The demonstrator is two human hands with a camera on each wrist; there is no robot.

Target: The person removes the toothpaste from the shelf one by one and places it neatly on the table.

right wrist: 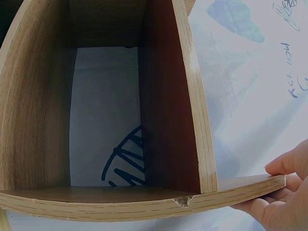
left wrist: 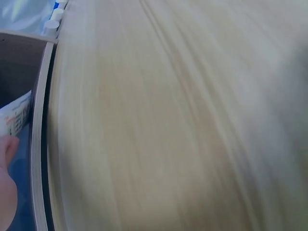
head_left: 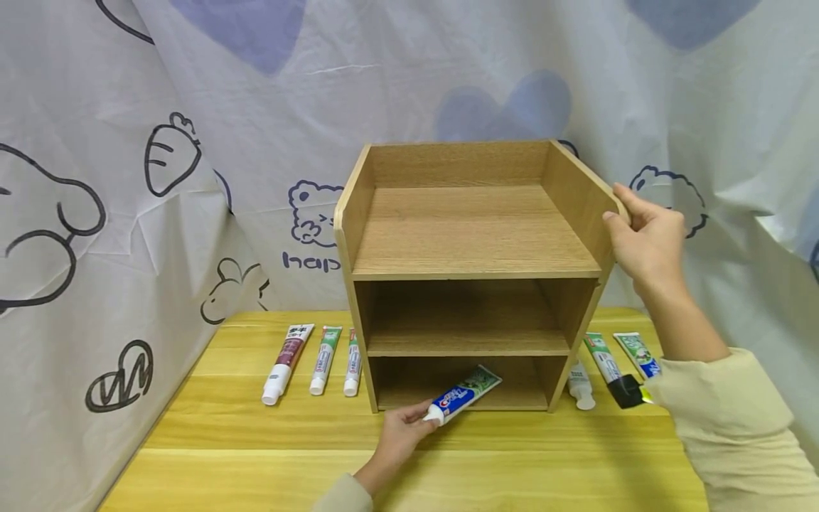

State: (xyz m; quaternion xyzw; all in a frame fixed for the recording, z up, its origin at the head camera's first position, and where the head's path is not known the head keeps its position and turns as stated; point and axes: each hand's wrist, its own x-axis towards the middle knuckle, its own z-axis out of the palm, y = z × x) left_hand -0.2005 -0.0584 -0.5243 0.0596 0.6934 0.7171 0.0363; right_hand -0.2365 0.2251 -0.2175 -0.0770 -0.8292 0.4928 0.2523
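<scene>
A small wooden shelf unit (head_left: 476, 275) stands on the table, with an open top tray and two compartments below. My left hand (head_left: 399, 434) pinches a blue and green toothpaste tube (head_left: 463, 395) by its white cap end. The tube's flat end reaches into the lower compartment, tilted up to the right. At the left edge of the left wrist view, that hand (left wrist: 6, 187) and the tube (left wrist: 17, 113) are partly cut off. My right hand (head_left: 649, 238) grips the front upper corner of the unit's right side panel. Thumb and fingers of this hand (right wrist: 286, 199) clasp the panel from both sides.
Left of the unit lie a maroon and white tube (head_left: 289, 363) and two green and white tubes, one tube (head_left: 326, 359) between the others. To the right are a white tube (head_left: 580, 386), a green and white tube (head_left: 601, 355) and another tube (head_left: 638, 353). A patterned cloth (head_left: 256, 142) hangs behind.
</scene>
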